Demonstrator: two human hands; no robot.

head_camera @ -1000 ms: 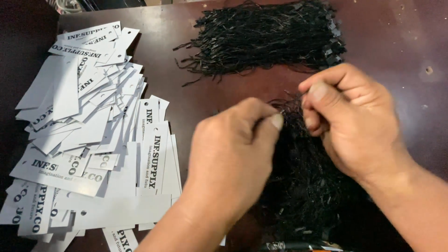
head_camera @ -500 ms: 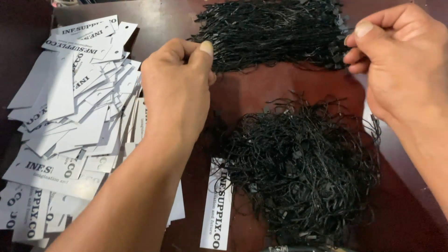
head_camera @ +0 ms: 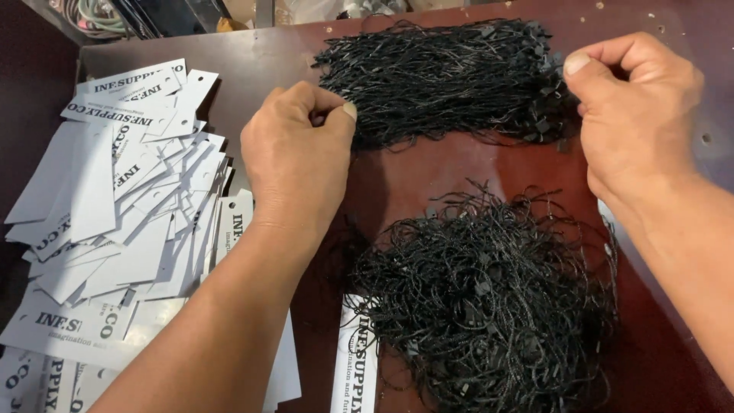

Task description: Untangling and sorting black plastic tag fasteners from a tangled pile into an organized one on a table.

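Your left hand (head_camera: 302,145) pinches the far bundle of black strings (head_camera: 443,76) at its left end; your right hand (head_camera: 631,107) pinches its right end. White tags (head_camera: 115,206) lie heaped on the counter (head_camera: 451,172) beside them.

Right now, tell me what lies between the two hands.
In the head view, the far bundle of black strings spans the stretch between the left hand and the right hand; both pinch at its ends.

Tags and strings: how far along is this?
Looks done: the tangled near heap of strung tags, one white tag poking out. In hand: left hand and right hand pinch at the straight bundle of black strings. Left: the large pile of loose white tags, seemingly without strings.
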